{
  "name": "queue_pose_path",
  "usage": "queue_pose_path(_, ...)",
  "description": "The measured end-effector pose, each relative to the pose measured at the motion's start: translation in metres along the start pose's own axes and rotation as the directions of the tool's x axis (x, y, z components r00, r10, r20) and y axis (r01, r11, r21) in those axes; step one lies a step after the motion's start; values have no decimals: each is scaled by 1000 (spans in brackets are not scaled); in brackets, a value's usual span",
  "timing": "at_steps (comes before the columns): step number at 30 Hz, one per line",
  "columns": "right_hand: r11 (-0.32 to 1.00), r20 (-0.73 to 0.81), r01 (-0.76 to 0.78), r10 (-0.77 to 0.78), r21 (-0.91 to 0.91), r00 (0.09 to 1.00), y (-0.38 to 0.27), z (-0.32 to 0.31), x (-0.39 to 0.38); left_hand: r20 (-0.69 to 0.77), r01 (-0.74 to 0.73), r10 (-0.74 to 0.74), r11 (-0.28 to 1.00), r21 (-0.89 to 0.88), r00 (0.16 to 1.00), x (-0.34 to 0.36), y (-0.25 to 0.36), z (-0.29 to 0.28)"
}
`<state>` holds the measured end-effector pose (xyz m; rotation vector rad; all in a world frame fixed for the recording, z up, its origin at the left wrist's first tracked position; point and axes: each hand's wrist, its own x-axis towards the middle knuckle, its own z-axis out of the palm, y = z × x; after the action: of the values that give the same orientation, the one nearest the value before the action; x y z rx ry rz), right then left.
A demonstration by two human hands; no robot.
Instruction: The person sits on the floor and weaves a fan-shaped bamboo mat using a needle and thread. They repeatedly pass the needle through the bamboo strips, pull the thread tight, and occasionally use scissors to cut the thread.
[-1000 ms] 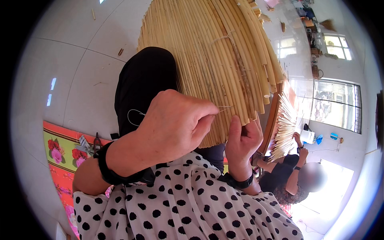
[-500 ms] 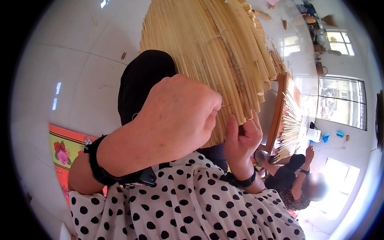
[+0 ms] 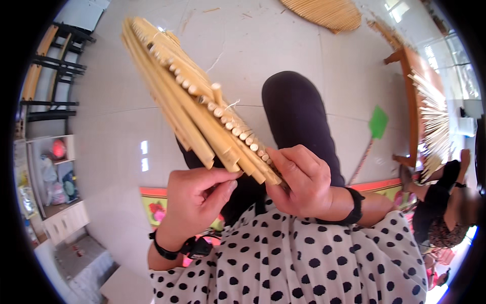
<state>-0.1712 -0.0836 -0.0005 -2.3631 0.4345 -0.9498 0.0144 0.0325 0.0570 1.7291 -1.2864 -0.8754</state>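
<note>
With right hand (image 3: 304,177) clamped on the near corner of the stick mat (image 3: 203,133), tilted over the left thigh (image 3: 244,195); with left hand (image 3: 195,198) at its edge, can't tell if pinching. Looks light, stiff lengthwise, flexible across; best held by several sticks together.

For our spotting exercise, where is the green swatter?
The green swatter is right of centre in the head view, between the person's right knee and the wooden table.
</note>
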Motion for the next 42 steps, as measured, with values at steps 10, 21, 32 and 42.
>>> queue_pose_path(10, 965, 12, 7, -11, 261, 1000, -2, 20, -3, -88, -7, 41, 933, 360, 995, -36, -7, -12)
queue_pose_path(21, 675, 191, -178, 55, 716, 980, 20, 16, -7, -83, 199, -181, 885, 421, 980, -43, 10, -22)
queue_pose_path(32, 571, 203, -191, 44, 799, 978, 30, 20, -7, -176, 182, -107, 850, 495, 979, -36, 10, -11)
queue_pose_path(42, 603, 211, -161, -13, 781, 977, 37, 23, -8, -147, 154, -78, 768, 622, 986, -42, 0, -4)
